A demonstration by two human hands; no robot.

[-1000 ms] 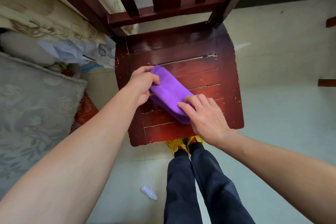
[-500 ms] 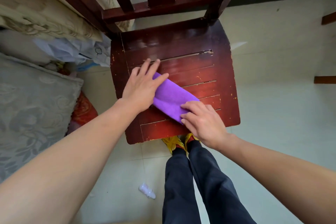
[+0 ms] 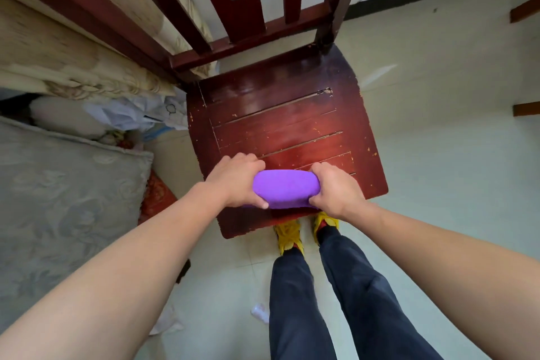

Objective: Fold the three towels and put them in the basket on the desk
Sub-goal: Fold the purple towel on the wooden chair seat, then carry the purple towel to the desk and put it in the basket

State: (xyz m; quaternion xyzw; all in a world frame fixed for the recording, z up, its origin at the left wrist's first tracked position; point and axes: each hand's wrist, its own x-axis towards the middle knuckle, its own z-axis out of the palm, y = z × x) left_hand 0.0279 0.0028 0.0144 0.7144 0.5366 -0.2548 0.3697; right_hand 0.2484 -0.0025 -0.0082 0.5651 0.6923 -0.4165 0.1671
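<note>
We now grip the folded purple terry towel (image 3: 285, 188) at both ends, left hand (image 3: 236, 181) and right hand (image 3: 336, 190) clamped, raised from flat on the red wooden chair seat (image 3: 280, 126); the basket comes next.

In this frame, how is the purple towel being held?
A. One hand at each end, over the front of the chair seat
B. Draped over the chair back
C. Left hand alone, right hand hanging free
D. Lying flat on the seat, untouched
A: the left hand and right hand each grip an end of the folded purple towel above the front part of the wooden chair seat.
</note>
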